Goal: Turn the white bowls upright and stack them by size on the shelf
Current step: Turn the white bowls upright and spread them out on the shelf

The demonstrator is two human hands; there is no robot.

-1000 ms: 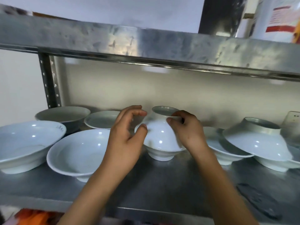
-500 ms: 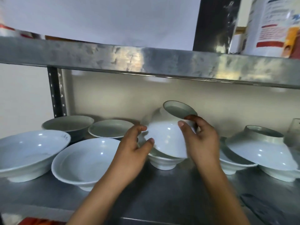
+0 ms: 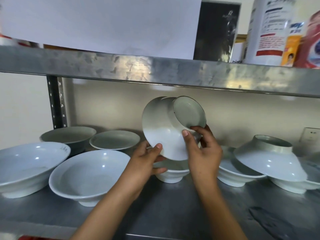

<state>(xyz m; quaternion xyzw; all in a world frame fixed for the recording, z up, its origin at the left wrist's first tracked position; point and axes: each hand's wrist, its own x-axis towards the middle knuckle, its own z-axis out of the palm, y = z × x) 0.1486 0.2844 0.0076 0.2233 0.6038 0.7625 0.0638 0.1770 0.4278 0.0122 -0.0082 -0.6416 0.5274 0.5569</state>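
Observation:
Both hands hold a small white bowl [image 3: 164,129] in the air at the middle of the shelf, tipped on its side with its foot ring facing me and to the right. My left hand [image 3: 147,160] grips its lower rim; my right hand [image 3: 202,149] pinches the foot ring. Right below it an upright small bowl [image 3: 170,175] stands on the metal shelf [image 3: 173,213]. Two large upright bowls [image 3: 26,167] [image 3: 86,175] sit at the left. At the right an upside-down bowl [image 3: 268,158] lies tilted over upright bowls [image 3: 232,175].
Two more upright bowls [image 3: 69,135] [image 3: 114,140] stand at the back left. The upper shelf's steel edge [image 3: 155,70] runs close overhead, with bottles and packages [image 3: 270,30] on top. A shelf post [image 3: 56,101] rises at the back left. A wall socket [image 3: 310,135] is far right.
The small bowl has been lifted off the upright bowl beneath it and tipped from upside down onto its side, rising toward the upper shelf. Both hands kept hold of it.

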